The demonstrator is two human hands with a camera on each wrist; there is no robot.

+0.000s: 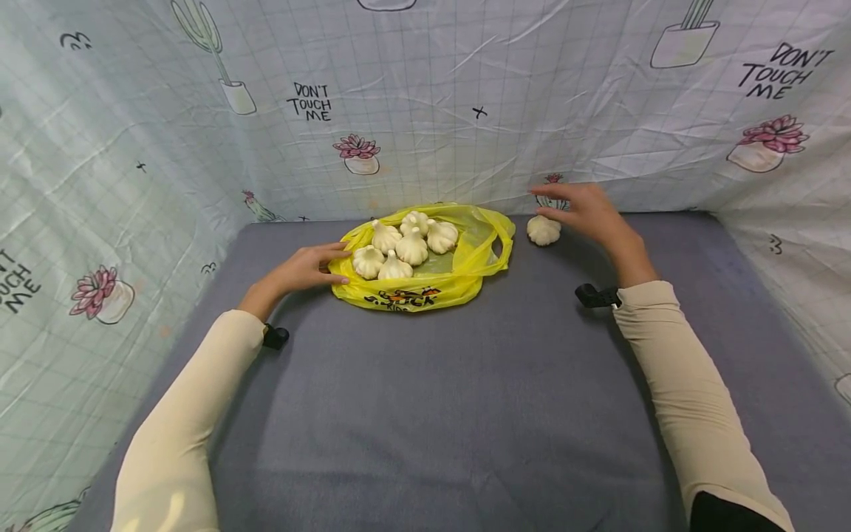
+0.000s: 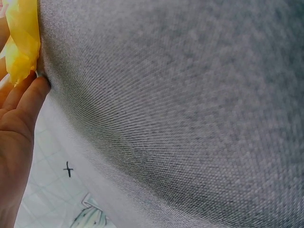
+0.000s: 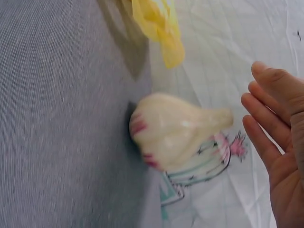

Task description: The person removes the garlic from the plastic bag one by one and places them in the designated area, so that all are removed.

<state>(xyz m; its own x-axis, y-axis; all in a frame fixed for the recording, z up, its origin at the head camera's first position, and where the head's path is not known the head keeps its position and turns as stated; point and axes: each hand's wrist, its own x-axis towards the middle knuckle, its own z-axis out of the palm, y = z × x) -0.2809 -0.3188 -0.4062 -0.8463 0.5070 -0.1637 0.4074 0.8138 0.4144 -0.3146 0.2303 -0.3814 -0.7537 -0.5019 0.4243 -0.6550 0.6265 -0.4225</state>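
Observation:
A yellow plastic bag [image 1: 459,292] lies with its mouth open on the grey cloth, several white garlic bulbs [image 1: 412,247] inside it. My left hand [image 1: 302,267] holds the bag's left side, its thumb toward the front. In the left wrist view, yellow plastic [image 2: 23,38] lies against the fingers, and one fingertip touches the cloth. A single garlic bulb [image 1: 544,231] rests right of the bag. Over and just right of that bulb hovers my right hand [image 1: 588,210], thumb and fingers apart. The right wrist view shows the loose garlic bulb [image 3: 166,130] apart from the fingers.
Grey cloth [image 1: 425,399] covers the tabletop. A white printed curtain [image 1: 425,96] hangs right behind the bag and along both sides. One handle loop [image 1: 501,247] of the bag reaches toward the loose bulb.

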